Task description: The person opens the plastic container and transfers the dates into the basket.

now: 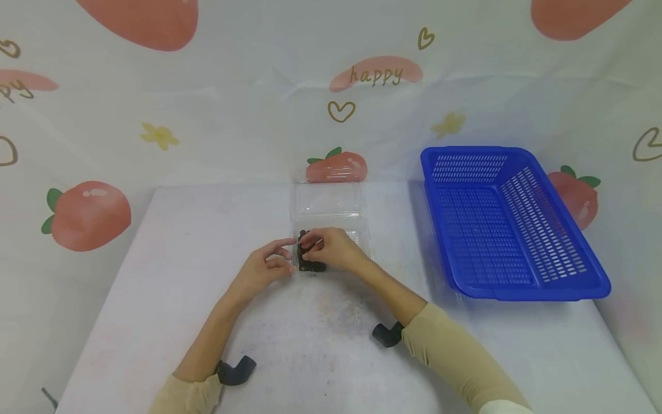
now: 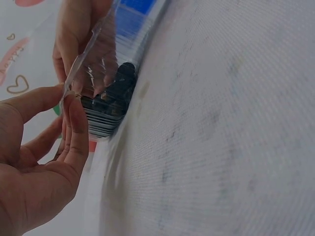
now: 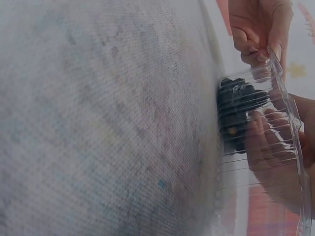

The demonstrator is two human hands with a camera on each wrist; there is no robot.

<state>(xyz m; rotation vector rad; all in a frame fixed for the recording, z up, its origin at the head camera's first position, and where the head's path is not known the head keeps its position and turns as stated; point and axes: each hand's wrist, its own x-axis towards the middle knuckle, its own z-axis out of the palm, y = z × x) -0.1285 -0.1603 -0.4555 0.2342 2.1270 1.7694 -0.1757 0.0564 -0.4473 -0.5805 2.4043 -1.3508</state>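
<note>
A clear plastic clamshell box [image 1: 368, 244] stands on the table with its lid [image 1: 328, 198] raised at the back. Dark, lumpy pieces [image 1: 312, 267] lie along the left and near side inside it; their kind is unclear. At the box's left edge, my left hand [image 1: 262, 267] pinches the rim [image 2: 78, 61] between thumb and fingers. My right hand [image 1: 335, 248] reaches down into the box, with fingertips at the dark pieces [image 3: 234, 115]. The box wall and the fingers partly hide that contact, so whether a piece is held cannot be made out.
To the right stands a large blue slotted basket [image 1: 450, 230]. Black bent fittings [image 1: 237, 371] sit by both forearms, the other [image 1: 387, 334] beside the right sleeve. A white cloth with printed strawberries [image 1: 93, 215] hangs behind the white table [image 1: 196, 230].
</note>
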